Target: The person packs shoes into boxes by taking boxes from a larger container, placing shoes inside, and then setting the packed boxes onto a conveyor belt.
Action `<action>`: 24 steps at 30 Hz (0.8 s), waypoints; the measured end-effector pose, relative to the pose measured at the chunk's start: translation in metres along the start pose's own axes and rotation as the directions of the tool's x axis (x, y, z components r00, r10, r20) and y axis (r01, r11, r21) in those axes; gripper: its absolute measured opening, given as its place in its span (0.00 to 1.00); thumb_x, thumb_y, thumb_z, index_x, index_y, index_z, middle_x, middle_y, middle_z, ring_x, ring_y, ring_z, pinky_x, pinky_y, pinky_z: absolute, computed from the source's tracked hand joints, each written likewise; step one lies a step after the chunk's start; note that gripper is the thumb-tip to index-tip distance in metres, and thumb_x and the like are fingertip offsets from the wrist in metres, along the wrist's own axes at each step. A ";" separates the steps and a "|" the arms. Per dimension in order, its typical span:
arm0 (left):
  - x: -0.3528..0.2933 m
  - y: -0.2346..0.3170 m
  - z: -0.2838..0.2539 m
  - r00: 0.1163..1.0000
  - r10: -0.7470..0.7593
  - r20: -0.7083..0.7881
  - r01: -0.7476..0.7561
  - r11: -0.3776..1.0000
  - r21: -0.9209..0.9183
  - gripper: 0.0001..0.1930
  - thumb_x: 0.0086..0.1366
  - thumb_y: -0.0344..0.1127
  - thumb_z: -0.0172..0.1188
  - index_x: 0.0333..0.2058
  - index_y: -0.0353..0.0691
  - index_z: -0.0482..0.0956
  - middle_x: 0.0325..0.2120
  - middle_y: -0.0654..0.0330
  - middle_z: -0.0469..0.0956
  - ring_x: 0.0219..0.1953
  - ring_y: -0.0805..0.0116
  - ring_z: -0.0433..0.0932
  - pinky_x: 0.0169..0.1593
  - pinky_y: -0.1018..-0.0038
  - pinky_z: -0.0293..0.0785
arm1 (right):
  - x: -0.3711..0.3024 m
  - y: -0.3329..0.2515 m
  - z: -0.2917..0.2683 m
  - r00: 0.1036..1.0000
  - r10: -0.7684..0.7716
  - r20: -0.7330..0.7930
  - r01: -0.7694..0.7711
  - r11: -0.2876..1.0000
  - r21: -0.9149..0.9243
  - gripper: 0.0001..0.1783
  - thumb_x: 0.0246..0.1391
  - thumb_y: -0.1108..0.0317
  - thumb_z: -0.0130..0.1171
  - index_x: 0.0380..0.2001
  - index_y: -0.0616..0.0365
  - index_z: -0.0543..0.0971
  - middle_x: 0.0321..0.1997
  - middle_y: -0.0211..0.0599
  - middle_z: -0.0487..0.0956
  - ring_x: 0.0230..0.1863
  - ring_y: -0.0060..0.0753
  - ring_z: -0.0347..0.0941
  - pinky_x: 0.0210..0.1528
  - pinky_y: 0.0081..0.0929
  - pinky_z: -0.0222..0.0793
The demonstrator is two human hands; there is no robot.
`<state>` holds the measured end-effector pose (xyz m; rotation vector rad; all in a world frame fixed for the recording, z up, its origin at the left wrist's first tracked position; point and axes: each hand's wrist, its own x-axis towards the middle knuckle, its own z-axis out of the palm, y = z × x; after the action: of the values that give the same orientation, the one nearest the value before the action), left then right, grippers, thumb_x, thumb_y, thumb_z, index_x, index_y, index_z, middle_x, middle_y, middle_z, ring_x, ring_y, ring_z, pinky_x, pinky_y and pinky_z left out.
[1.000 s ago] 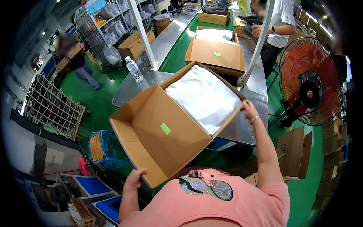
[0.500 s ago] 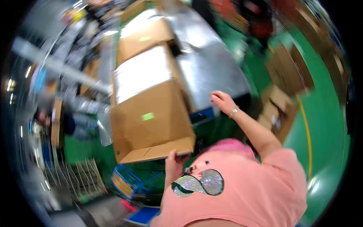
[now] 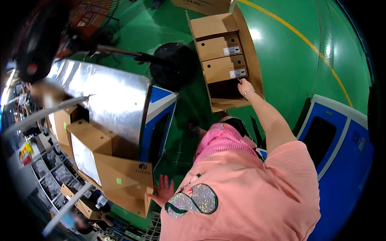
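Observation:
My right hand reaches into the near end of a large open carton on the floor. Its fingers are closed, and a thin, light thing juts from them; I cannot make out its kind. Just beyond them sits a brown shoebox with a white label, in a row with two more boxes. A dark gap shows at the carton's near end. My left hand has its fingers spread, beside the edge of an open cardboard box with a small green sticker. Whether it touches that box I cannot tell.
A shiny metal table carries further boxes with white paper at the left. Beyond it, a fan on a round black base stands on the floor. A blue and white machine is at the right. Other people are at the far left.
The view has swung right. My left hand has come off the open box's front edge and its fingers have spread. My right hand has moved from near the table corner into the floor carton.

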<state>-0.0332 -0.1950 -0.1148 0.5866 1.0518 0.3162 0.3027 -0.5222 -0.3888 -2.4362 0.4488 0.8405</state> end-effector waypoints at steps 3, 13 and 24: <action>-0.004 0.004 0.004 0.999 -0.053 -0.011 0.054 0.992 0.112 0.39 0.42 0.68 0.48 0.50 0.52 0.54 0.52 0.51 0.53 0.53 0.55 0.55 0.47 0.54 0.57 | 0.031 0.020 0.005 0.991 0.118 0.071 -0.109 0.987 -0.115 0.17 0.46 0.63 0.44 0.41 0.56 0.63 0.36 0.49 0.71 0.38 0.47 0.67 0.39 0.38 0.63; -0.001 0.018 0.027 0.927 -0.085 -0.366 0.205 0.931 0.302 0.29 0.48 0.60 0.47 0.47 0.54 0.60 0.49 0.51 0.57 0.48 0.53 0.62 0.44 0.52 0.61 | 0.164 0.032 0.037 0.993 0.071 0.094 -0.070 0.997 -0.018 0.35 0.38 0.69 0.54 0.52 0.50 0.53 0.42 0.52 0.68 0.43 0.49 0.64 0.43 0.37 0.61; 0.012 0.002 0.046 0.880 -0.092 -0.467 0.132 0.990 0.053 0.23 0.57 0.51 0.33 0.44 0.42 0.62 0.43 0.50 0.65 0.46 0.52 0.63 0.44 0.53 0.60 | 0.257 0.090 0.095 0.914 -0.063 0.401 -0.049 0.963 0.263 0.25 0.39 0.56 0.54 0.32 0.66 0.62 0.26 0.48 0.69 0.24 0.39 0.66 0.25 0.31 0.63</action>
<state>0.0133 -0.2013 -0.1050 0.5325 1.5636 0.3196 0.4098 -0.5755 -0.6510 -1.9464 0.3655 1.1686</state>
